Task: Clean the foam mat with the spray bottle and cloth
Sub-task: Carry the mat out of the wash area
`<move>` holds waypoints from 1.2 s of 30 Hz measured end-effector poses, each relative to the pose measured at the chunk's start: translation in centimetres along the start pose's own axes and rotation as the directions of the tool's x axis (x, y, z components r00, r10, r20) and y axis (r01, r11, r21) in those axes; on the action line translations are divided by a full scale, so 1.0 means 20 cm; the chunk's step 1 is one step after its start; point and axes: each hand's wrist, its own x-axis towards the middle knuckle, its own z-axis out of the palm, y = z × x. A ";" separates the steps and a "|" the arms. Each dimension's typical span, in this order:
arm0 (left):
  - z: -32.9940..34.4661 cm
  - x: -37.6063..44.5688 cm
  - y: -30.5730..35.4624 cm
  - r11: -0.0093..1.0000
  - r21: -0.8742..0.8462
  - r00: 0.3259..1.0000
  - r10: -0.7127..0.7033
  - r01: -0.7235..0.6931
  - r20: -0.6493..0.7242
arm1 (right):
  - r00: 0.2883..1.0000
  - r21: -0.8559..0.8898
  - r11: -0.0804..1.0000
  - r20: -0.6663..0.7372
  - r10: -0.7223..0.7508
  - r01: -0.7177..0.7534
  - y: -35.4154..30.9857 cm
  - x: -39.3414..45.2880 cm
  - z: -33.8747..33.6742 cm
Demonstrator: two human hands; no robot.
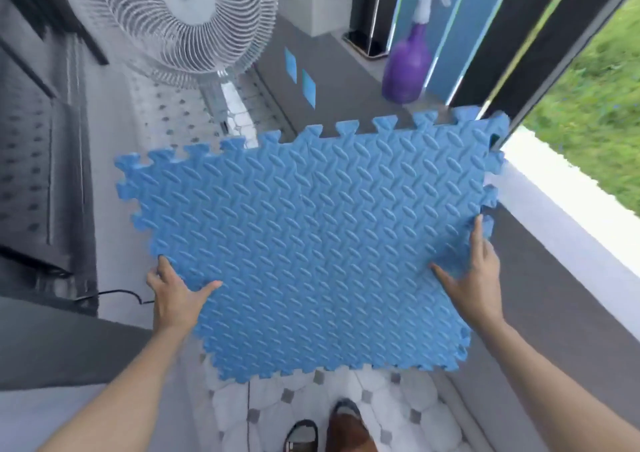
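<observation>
A blue foam mat [311,236] with a diamond-plate pattern and puzzle-tooth edges is held up in front of me, tilted, above the floor. My left hand [176,295] grips its left edge, thumb on top. My right hand [474,278] grips its right edge, thumb lying on the patterned face. A purple spray bottle [407,61] with a white trigger head stands upright on the grey ledge [332,80] beyond the mat's far edge. No cloth is in view.
A white standing fan [187,18] is at the upper left. A white low wall [568,209] runs along the right, grass beyond it. Dark furniture and a black cable [117,294] lie at the left. Tiled floor [381,413] and my shoes [325,431] are below.
</observation>
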 end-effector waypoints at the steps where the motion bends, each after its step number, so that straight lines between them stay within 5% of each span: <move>1: 0.07 0.05 -0.10 0.999 0.024 0.999 -0.032 0.032 -0.011 | 0.999 -0.015 1.000 0.041 -0.015 0.016 0.03 0.05 0.15; 14: 1.29 0.49 -1.11 0.961 0.088 0.965 -0.264 0.263 -0.009 | 0.886 -0.067 0.996 0.454 0.089 -0.066 0.96 0.28 1.93; 24: 1.98 0.59 -1.60 0.920 0.193 0.920 -0.368 0.340 0.132 | 0.837 -0.209 0.973 0.512 0.191 -0.094 1.49 0.22 2.58; 36: 2.50 1.01 -1.94 0.941 0.147 0.921 -0.331 0.306 0.205 | 0.854 -0.252 0.965 0.515 0.072 0.071 1.74 0.51 3.16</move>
